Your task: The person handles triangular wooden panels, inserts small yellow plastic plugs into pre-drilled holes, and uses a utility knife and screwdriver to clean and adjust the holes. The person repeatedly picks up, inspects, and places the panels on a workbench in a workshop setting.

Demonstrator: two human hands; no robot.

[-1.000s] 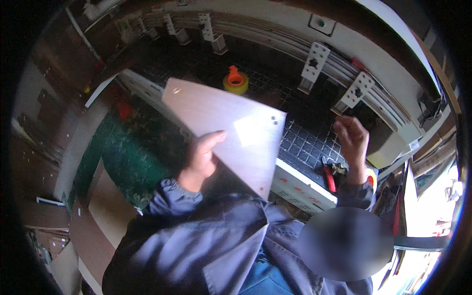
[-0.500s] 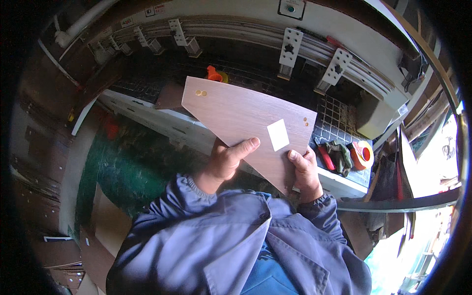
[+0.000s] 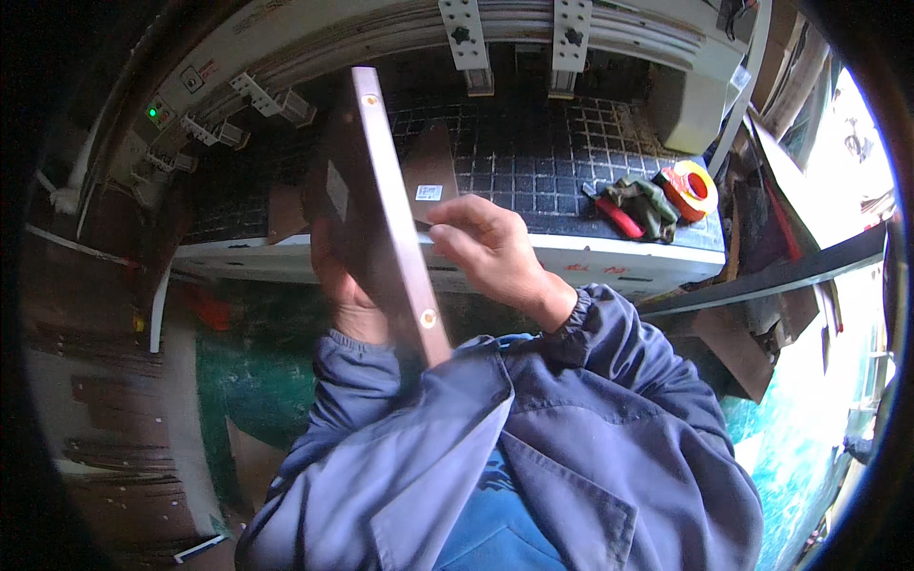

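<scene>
A brown wood-grain board (image 3: 398,224) stands on edge in front of me, tilted, its narrow pale edge facing up. Round fittings show near both ends of that edge, and a white label sits on its shaded left face. My left hand (image 3: 347,295) grips the board from the left, fingers partly hidden behind it. Just to the right of the edge is my right hand (image 3: 495,252), thumb and fingers half bent and apart, with nothing visible in them. Beyond it, another brown panel (image 3: 436,162) with a white printed label lies on the machine bed.
The machine's black gridded bed (image 3: 514,143) runs across behind the board, with metal clamp brackets (image 3: 466,38) on rails above. Tape rolls (image 3: 690,190), a dark green cloth-like bundle (image 3: 647,205) and a red-handled tool (image 3: 619,219) lie at its right. Stacked panels (image 3: 124,409) stand at left.
The board has turned from face-up to edge-up and moved left. My right hand has let go of it; my left hand still holds it. The view has shifted toward the right.
</scene>
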